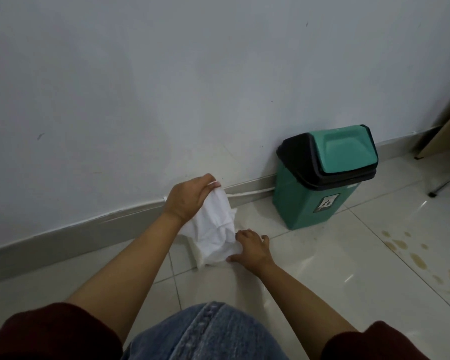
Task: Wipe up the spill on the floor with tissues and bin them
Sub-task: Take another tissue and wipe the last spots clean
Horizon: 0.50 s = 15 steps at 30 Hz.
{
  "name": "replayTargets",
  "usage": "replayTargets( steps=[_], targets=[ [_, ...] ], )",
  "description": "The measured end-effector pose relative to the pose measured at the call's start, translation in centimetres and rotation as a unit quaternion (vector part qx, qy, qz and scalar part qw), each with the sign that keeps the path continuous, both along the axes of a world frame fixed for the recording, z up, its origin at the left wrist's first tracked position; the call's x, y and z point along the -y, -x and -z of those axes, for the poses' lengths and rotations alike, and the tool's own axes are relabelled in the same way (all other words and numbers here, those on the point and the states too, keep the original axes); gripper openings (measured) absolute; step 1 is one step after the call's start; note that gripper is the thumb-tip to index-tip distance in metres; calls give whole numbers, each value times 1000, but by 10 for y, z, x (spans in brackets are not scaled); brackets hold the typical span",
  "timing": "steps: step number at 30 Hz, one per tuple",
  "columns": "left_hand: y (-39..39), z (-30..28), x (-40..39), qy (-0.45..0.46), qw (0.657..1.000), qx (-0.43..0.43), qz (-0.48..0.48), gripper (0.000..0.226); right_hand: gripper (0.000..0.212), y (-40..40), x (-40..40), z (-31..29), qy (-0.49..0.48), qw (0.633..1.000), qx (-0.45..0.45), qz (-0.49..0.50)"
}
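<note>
White tissues [216,229] hang from my left hand [190,197], which pinches their top edge above the floor near the wall. Their lower end reaches a white tissue pack on the tiles, mostly hidden behind them. My right hand [252,246] lies low on the floor at the tissues' bottom right corner, fingers touching it. A yellowish spill [411,253] spreads in several drops and patches over the tiles at the right. The green bin [320,193] with a black collar and green swing lid stands against the wall, right of my hands.
A grey skirting board [76,229] runs along the white wall, with a white cable on it. A chair or table leg [442,187] and a wooden panel stand at the far right. My knee in blue jeans [205,333] fills the bottom centre.
</note>
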<state>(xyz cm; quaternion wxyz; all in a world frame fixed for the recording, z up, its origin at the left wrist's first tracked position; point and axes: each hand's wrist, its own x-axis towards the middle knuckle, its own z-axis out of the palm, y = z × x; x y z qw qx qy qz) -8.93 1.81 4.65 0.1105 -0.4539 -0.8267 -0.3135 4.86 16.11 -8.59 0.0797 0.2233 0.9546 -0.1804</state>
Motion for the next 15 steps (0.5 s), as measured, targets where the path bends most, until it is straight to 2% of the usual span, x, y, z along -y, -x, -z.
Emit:
replayTargets(
  steps=[5, 9, 15],
  targets=[
    [6, -18, -5, 0, 1000, 3, 12, 27, 66, -3, -5, -5, 46, 999, 1, 13],
    [7, -28, -5, -45, 999, -12, 8, 23, 69, -6, -8, -6, 44, 999, 19, 6],
    [10, -61, -10, -94, 994, -49, 20, 32, 73, -8, -14, -16, 130, 991, 5, 27]
  ],
)
